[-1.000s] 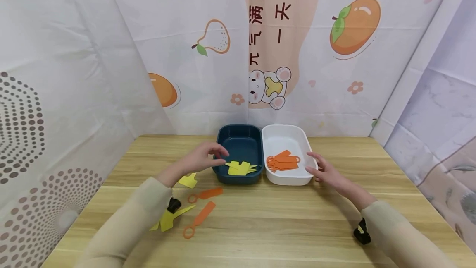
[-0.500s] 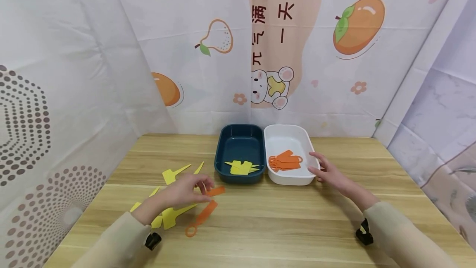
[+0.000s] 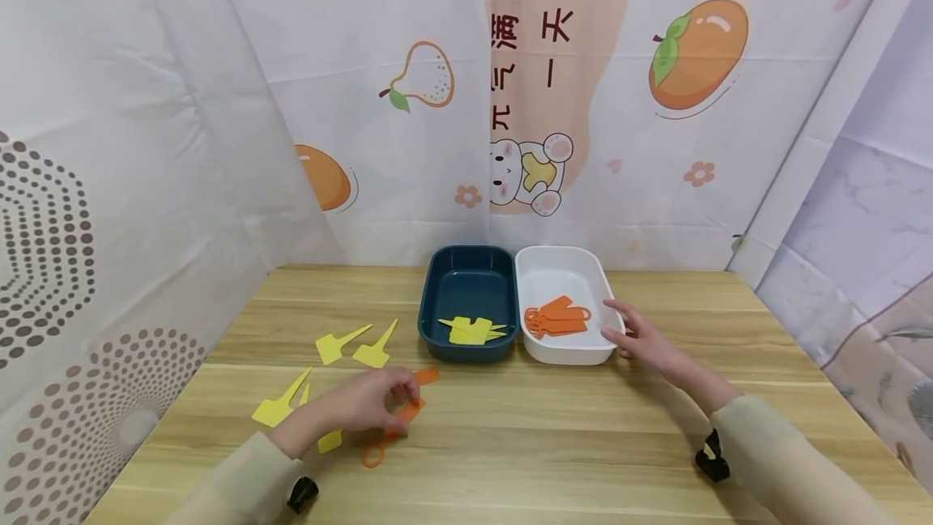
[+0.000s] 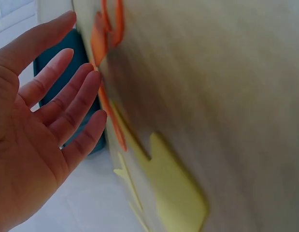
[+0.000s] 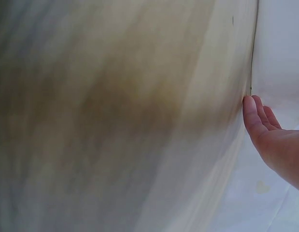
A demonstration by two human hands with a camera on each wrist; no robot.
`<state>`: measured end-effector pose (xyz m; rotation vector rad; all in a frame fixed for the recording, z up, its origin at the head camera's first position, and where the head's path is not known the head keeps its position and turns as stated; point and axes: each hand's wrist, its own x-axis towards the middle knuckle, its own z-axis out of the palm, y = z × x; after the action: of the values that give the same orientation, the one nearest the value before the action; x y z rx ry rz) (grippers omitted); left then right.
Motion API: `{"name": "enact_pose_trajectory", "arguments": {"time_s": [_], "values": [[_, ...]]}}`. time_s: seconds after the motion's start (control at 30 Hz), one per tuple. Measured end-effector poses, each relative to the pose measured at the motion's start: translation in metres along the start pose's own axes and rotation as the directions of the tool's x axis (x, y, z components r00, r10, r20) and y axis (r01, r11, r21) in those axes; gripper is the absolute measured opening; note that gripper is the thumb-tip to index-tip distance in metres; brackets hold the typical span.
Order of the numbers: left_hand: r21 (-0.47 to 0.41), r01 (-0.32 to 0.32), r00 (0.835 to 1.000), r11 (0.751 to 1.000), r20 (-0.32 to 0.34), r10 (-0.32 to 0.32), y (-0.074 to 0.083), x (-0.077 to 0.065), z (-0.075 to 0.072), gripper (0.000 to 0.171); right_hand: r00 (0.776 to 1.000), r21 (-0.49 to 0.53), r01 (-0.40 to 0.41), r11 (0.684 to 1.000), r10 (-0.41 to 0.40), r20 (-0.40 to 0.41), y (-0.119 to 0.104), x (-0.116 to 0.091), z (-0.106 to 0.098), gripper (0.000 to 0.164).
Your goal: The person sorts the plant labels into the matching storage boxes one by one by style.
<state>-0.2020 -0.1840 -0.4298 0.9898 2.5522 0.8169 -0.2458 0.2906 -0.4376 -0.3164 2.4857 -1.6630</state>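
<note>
In the head view my left hand (image 3: 364, 401) hovers over an orange ring-ended tag (image 3: 412, 410), hiding part of it and of a second orange tag (image 3: 428, 376). The left wrist view shows that hand with fingers loosely spread and nothing between them, a yellow T-shaped plant label (image 4: 178, 188) below. My right hand (image 3: 645, 343) is at the right side of the white bin (image 3: 560, 267); its extended fingers (image 5: 253, 121) touch the outer wall low down. Several orange tags (image 3: 560, 326) lie in the white bin, and yellow labels (image 3: 470, 331) in the dark blue bin (image 3: 466, 288).
The two bins stand side by side at the back of the wooden table (image 3: 525, 444). Several yellow labels lie on the left, among them a back one (image 3: 330, 347) and a front one (image 3: 274, 410). A printed curtain (image 3: 554, 233) hangs behind the table.
My left hand has left the dark blue bin's edge and moved left and toward me, down over the orange tags. The right hand has stayed at the white bin.
</note>
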Motion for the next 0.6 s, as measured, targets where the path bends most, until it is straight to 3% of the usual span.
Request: {"name": "enact_pose_trajectory", "arguments": {"time_s": [0.6], "values": [[-0.081,0.019,0.998,0.997,0.053,-0.015,0.0054,0.0076,0.0044,0.034,1.000,0.014,-0.001,1.000,0.001,0.018,-0.0016,-0.0006,0.0000,0.063]]}}
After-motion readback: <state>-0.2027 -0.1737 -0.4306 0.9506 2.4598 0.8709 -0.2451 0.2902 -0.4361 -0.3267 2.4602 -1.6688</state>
